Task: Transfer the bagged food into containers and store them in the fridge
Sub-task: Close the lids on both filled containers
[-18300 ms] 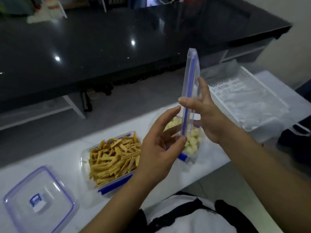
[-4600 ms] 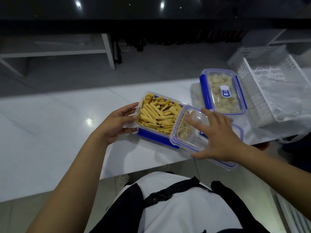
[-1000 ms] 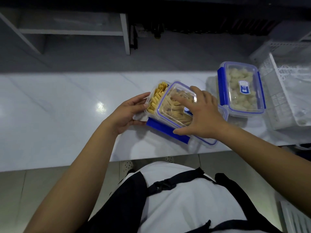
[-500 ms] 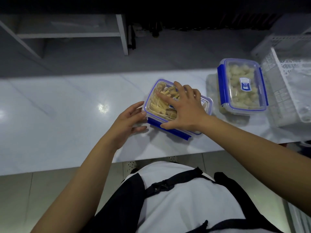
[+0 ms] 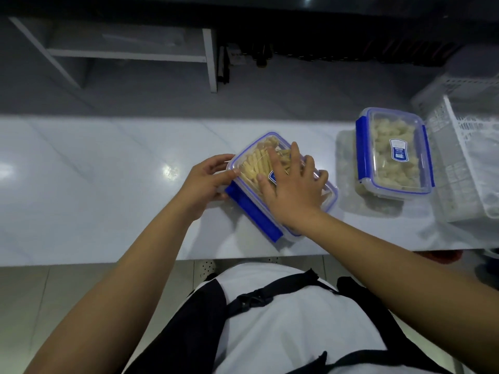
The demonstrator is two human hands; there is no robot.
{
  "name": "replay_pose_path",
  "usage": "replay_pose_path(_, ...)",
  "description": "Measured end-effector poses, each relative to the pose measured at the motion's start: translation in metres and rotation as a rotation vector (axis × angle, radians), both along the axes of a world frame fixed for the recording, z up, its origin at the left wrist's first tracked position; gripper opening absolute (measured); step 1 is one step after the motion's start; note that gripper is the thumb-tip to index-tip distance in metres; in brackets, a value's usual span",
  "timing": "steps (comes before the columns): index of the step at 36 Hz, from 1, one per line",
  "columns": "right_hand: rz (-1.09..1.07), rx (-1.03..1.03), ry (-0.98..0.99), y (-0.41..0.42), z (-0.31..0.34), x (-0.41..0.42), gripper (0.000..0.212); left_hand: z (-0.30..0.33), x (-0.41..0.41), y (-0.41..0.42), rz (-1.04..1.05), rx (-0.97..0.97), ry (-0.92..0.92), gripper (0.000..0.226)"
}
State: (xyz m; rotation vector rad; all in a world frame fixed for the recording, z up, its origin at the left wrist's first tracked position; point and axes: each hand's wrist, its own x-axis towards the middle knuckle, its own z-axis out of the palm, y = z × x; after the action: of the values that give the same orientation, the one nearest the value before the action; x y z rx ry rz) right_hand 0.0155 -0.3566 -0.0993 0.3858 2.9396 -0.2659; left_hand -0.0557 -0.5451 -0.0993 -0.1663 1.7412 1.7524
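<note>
Head view: my right hand (image 5: 294, 190) presses flat on the lid (image 5: 251, 168) of the yellow-stick box (image 5: 253, 209) near the desk (image 5: 108, 184) edge; my left hand (image 5: 206, 182) holds its corner. A crooked lid could pop, or the box slide off.

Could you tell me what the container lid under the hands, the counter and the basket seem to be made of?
Lid: clear, glossy plastic by the look, since the yellow sticks show through it; blue rim and clip.
Counter: white, polished, faintly veined and mirroring a lamp; stone or tile, I cannot tell which.
Basket: white plastic, probably, moulded as a slotted grid.
</note>
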Motion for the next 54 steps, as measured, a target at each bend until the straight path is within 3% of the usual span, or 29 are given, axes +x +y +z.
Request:
replay_pose_path(7,-0.049,-0.281,-0.115,0.004,0.015,-0.007,0.081,0.017,-0.022,-0.006,0.055,-0.072,0.004,0.036)
replay_pose_path(17,0.472,-0.018,-0.002,0.029,0.014,0.017,0.07,0.024,0.028,0.012,0.246,-0.106,-0.066,0.061)
replay_pose_path(20,0.487,-0.005,-0.005,0.028,0.005,0.018,0.067,0.021,0.054,0.02,0.221,-0.108,-0.084,0.043)
replay_pose_path(24,0.461,0.007,0.04,0.024,0.001,0.02,0.065,0.021,0.065,0.027,0.18,-0.245,0.041,0.026)
replay_pose_path(30,0.418,0.008,0.069,0.018,-0.005,0.023,0.064,0.033,0.062,0.035,0.056,-0.47,0.215,0.042)
replay_pose_path(34,0.408,-0.03,0.07,0.018,-0.005,0.022,0.064,0.032,0.064,0.037,0.075,-0.496,0.252,0.045)
replay_pose_path(37,0.371,-0.204,0.094,0.021,0.0,0.02,0.065,0.027,0.072,0.038,0.045,-0.545,0.381,0.053)
replay_pose_path(41,0.097,-0.725,0.11,0.044,0.018,0.011,0.07,0.022,0.083,0.048,-0.055,-0.802,0.618,0.085)
replay_pose_path(44,-0.193,-1.09,0.001,0.066,0.034,-0.002,0.058,0.019,0.089,0.066,-0.192,-1.013,0.808,0.083)
replay_pose_path(46,-0.389,-1.245,-0.141,0.081,0.038,-0.012,0.053,0.014,0.092,0.079,-0.272,-1.079,0.807,0.079)
replay_pose_path(49,-0.594,-1.413,-0.348,0.101,0.037,-0.028,0.055,0.0,0.096,0.092,-0.337,-1.147,0.767,0.078)
replay_pose_path(51,-0.603,-1.48,-0.457,0.107,0.037,-0.035,0.058,-0.005,0.098,0.095,-0.331,-1.199,0.787,0.077)
replay_pose_path(54,-0.543,-1.418,-0.517,0.106,0.039,-0.038,0.051,-0.009,0.097,0.095,-0.318,-1.207,0.784,0.077)
